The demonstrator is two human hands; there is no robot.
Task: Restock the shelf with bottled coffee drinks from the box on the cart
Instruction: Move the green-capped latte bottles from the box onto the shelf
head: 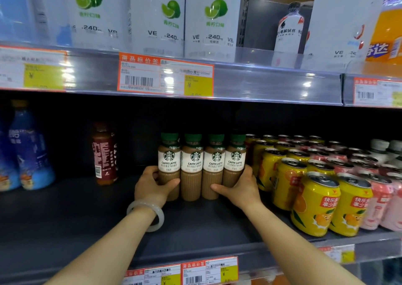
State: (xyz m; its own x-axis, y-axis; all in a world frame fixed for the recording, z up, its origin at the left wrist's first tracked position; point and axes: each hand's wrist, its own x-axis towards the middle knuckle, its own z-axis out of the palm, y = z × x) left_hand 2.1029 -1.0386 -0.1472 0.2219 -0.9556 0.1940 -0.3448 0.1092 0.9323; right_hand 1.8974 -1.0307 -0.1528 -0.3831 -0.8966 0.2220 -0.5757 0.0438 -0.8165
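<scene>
Brown coffee bottles [201,167], four in a row with green caps and white latte labels, stand upright on the dark shelf [195,219], pressed side by side. I see my left hand [152,186] wrapped around the lower part of the leftmost bottle, thumb across its front, and my right hand [239,189] curled the same way on the rightmost one, so the row is squeezed between both grips. A pale bangle [148,214] sits on my left wrist. Yellow cans [313,204] stand just beside the right hand, with pink cans [378,204] further right. A dark red bottle [105,154] stands apart to the left, blue bottles [30,149] beyond it. Price tags [165,75] run along the shelf edge above.
</scene>
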